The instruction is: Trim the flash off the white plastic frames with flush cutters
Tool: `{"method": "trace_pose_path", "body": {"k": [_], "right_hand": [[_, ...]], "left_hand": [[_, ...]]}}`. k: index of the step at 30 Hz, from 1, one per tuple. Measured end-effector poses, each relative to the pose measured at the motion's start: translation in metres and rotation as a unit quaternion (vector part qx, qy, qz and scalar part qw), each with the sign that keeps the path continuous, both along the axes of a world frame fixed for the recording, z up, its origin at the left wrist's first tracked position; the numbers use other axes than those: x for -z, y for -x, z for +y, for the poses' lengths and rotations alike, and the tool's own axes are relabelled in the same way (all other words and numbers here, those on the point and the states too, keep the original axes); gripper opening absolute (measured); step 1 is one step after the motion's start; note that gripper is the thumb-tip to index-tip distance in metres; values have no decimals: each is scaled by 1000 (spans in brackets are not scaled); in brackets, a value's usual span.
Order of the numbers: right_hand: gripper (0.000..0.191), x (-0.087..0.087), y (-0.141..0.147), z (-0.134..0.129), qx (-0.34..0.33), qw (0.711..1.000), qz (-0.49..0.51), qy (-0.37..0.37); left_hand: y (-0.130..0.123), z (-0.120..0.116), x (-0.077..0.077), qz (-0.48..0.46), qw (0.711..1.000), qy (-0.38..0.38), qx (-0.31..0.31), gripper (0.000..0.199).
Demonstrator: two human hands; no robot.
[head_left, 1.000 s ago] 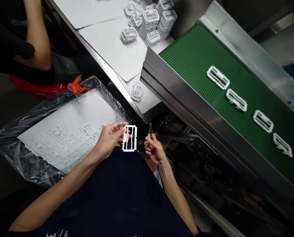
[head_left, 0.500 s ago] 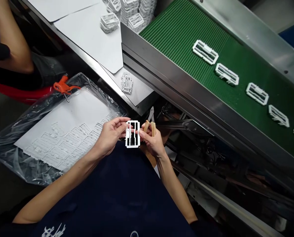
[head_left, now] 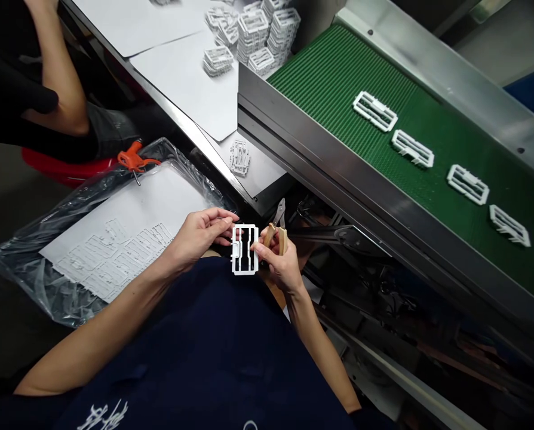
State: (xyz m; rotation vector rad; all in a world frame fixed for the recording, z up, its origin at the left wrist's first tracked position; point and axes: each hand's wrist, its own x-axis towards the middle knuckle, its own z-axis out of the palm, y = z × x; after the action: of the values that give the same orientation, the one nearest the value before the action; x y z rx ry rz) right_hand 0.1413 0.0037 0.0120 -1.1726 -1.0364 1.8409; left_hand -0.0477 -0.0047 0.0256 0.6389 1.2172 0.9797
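A white plastic frame (head_left: 255, 251) with long slots stands upright in front of my torso. My right hand (head_left: 285, 263) pinches its right edge with the thumb. Tucked in the same hand are nippers (head_left: 282, 236) with tan handles, their grey jaws pointing up and away. My left hand (head_left: 199, 236) is at the frame's upper left corner, thumb and fingers drawn together against it; some of its fingertips are hidden behind the frame.
Similar white frames (head_left: 374, 111) lie in a row on a green conveyor belt (head_left: 312, 89). Stacks of frames (head_left: 252, 30) stand on the metal-edged table. At left, a plastic-lined tray (head_left: 70, 298) holds flat frames on white sheet, near an orange-handled tool (head_left: 135, 157). A co-worker's arm (head_left: 67, 89) is beyond.
The view has shifted, so the surroundings sit lower and further right. My left thumb has slid off the frame's left side toward its upper corner. The right hand keeps the frame and nippers.
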Motion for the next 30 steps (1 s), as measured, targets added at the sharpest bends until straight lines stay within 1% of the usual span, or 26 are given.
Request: {"method": "trace_pose_path", "body": {"k": [4,6,11,16,20,25,28,30], "right_hand": [[27,-6,-1,-2,-15,999,-40,-31],[25,-10,-2,-4,-28,996,-70,-57],[24,-17,-2,-23,-85,979,-145,-114],[20,-19,-4,-51,-130,960,-195,-151],[20,-19,-10,-63,-130,960,-200,-149],[19,-20,-14,-66,-132,960,-203,-138],[19,-22,-15,-68,-135,962,-202,-122],[21,-24,-18,-68,-141,963,-199,-115]], "left_hand": [[7,7,-5,100,991,-43,73,24],[9,10,-8,128,983,-53,117,22],[14,14,-11,131,958,-79,242,20],[14,8,-4,156,914,-120,355,21],[10,4,-3,188,887,-154,392,21],[4,8,-8,204,863,-196,419,16],[-1,7,-8,226,851,-218,421,16],[-4,6,-6,233,850,-221,418,17]]}}
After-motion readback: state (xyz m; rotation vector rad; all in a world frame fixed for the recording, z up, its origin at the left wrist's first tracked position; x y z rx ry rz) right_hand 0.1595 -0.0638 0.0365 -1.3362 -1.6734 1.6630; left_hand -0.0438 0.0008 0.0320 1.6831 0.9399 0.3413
